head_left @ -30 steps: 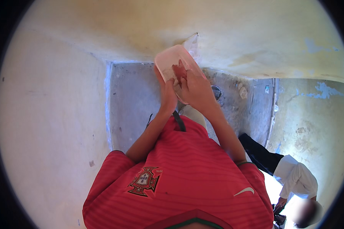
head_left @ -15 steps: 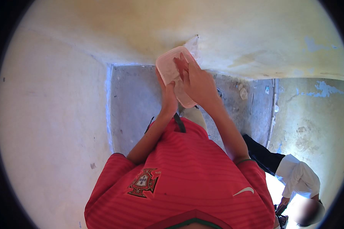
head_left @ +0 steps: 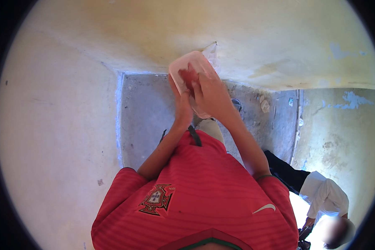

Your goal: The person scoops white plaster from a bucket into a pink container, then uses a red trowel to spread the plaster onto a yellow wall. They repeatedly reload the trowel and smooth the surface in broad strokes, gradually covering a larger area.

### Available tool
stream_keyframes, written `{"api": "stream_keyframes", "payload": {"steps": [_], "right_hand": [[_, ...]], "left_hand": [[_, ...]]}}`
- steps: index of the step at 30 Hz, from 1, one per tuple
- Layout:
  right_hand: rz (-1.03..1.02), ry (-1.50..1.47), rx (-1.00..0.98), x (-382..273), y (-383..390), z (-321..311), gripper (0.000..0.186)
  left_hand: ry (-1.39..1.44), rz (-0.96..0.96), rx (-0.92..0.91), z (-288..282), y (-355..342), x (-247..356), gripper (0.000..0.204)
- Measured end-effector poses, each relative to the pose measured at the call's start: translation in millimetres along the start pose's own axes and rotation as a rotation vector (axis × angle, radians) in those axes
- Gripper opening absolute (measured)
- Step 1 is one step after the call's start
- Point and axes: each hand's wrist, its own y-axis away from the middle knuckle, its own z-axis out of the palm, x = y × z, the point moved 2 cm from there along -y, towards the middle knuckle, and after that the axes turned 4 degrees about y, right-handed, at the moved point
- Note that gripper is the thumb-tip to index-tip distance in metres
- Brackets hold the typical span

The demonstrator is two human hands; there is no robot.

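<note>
In front of my body is a pale pink, see-through plastic container with rounded corners, held at a tilt. My left hand grips its left side, thumb over the edge and fingers behind. A small dark-red cloth lies against the inside of the container. My right hand is closed on this cloth, its fingers pressing it to the surface. Part of the cloth is hidden under those fingers, and my right hand and forearm cover the container's lower right side.
A clear plastic bag hangs on the yellowish wall just beyond the container. Crumpled litter lies on the grey floor to the right. Another person in a white top bends over at the lower right.
My right hand has moved the red cloth slightly left and down across the inside of the container. My left hand keeps its hold with little movement.
</note>
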Motion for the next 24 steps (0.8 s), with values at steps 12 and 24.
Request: {"api": "stream_keyframes", "payload": {"steps": [12, 24], "right_hand": [[0.101, -0.057, -0.041, -9.3, -2.7, -19.2, 0.023], [0.056, 0.012, -0.043, -1.6, 3.6, -10.4, 0.022]], "left_hand": [[-0.007, -0.023, 0.024, 4.0, -1.2, 8.5, 0.077], [-0.023, -0.022, 0.043, 2.4, -6.9, 8.2, 0.078]]}}
